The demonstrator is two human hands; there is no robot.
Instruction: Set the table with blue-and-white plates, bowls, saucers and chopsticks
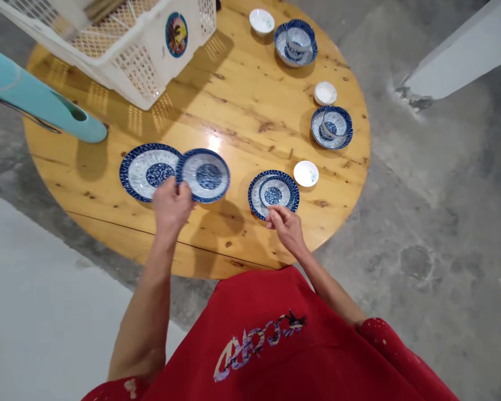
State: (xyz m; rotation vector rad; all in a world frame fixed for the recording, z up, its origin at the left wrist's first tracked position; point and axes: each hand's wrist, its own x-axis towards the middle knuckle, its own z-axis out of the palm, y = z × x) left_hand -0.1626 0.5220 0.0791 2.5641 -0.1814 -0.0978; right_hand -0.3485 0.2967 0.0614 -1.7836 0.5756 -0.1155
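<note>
My left hand [172,205] grips the near-left rim of a blue-rimmed white plate [209,177], raised and slightly tilted above the table. Behind it, a larger blue-and-white plate [140,172] lies flat, partly covered by the raised one. Closed fingers of my right hand [287,227] pinch at the near rim of a small patterned bowl [274,192]. That bowl sits on a blue-rimmed plate [254,201]; the exact finger contact is partly hidden. Just right of this set is a small white dish [306,174].
A white perforated plastic basket [150,67] stands at the back left of the round wooden table [234,106]. A turquoise object [83,127] juts in from the left. Two more bowl sets [332,143], [295,60] and white dishes [325,93], [261,21] line the right side.
</note>
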